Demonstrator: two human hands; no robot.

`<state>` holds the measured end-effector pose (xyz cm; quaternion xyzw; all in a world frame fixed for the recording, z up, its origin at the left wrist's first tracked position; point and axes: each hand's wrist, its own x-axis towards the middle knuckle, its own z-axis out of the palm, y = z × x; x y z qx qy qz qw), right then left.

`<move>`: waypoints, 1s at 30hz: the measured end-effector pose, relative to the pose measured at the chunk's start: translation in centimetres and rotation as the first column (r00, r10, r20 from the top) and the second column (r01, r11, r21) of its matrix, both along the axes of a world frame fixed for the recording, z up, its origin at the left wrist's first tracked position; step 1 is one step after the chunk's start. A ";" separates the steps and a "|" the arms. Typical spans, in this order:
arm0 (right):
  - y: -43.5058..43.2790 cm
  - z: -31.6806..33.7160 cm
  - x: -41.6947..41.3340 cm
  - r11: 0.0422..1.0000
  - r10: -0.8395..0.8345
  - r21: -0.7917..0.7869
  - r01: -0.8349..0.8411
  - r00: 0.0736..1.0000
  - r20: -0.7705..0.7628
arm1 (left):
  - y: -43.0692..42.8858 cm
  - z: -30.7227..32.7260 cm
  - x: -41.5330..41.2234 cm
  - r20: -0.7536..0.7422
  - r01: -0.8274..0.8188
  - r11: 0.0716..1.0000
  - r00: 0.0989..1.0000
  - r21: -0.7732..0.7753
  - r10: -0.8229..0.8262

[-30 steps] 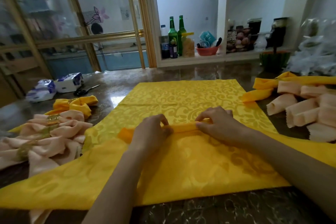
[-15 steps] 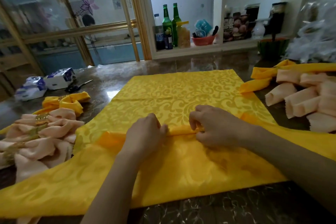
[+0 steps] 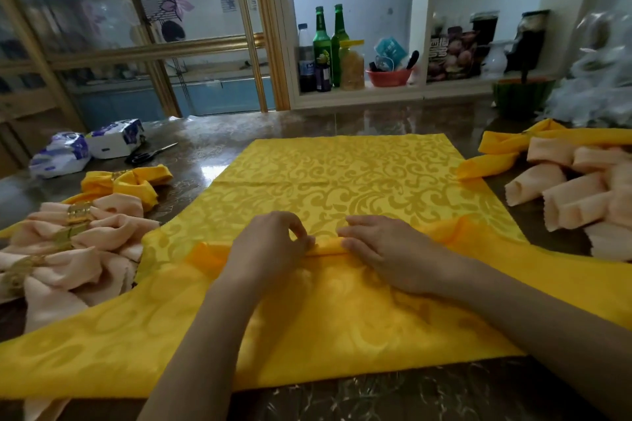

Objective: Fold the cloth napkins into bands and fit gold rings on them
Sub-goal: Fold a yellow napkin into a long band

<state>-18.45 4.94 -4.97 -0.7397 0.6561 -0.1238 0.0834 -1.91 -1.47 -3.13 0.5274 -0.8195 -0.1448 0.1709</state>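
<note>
A large yellow patterned napkin (image 3: 345,178) lies spread on the dark marble table (image 3: 342,120), with a raised fold (image 3: 326,247) running across its middle. My left hand (image 3: 270,249) pinches the fold with curled fingers. My right hand (image 3: 386,251) grips the same fold just to the right. At the left lie finished peach napkins (image 3: 78,249) with gold rings (image 3: 79,212) and a yellow ringed napkin (image 3: 126,183).
Rolled peach napkins (image 3: 567,195) and yellow folded napkins (image 3: 496,157) lie at the right. Tissue packs (image 3: 85,147) and scissors (image 3: 150,155) sit at the far left. Bottles (image 3: 328,48) and a red bowl (image 3: 388,77) stand on a back shelf, a green pot (image 3: 521,96) at the far right.
Both hands have shifted along the fold and gathered more cloth; the fold has moved slightly away from me across the napkin. The view dipped a little.
</note>
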 end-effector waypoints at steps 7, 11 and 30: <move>0.5 2.0 -3.1 0.997 -0.072 -0.022 0.075 0.989 0.131 | -0.7 0.5 1.1 0.030 0.103 0.992 0.994 0.074 -0.105; 0.7 2.2 -2.9 0.992 -0.057 -0.096 0.080 0.974 0.219 | -0.3 0.5 1.3 -0.053 0.140 0.988 0.989 0.071 -0.136; 0.4 0.8 -0.2 0.979 -0.070 -0.195 0.055 0.995 -0.073 | -0.5 -0.8 -0.2 0.019 0.103 0.991 0.994 0.089 -0.105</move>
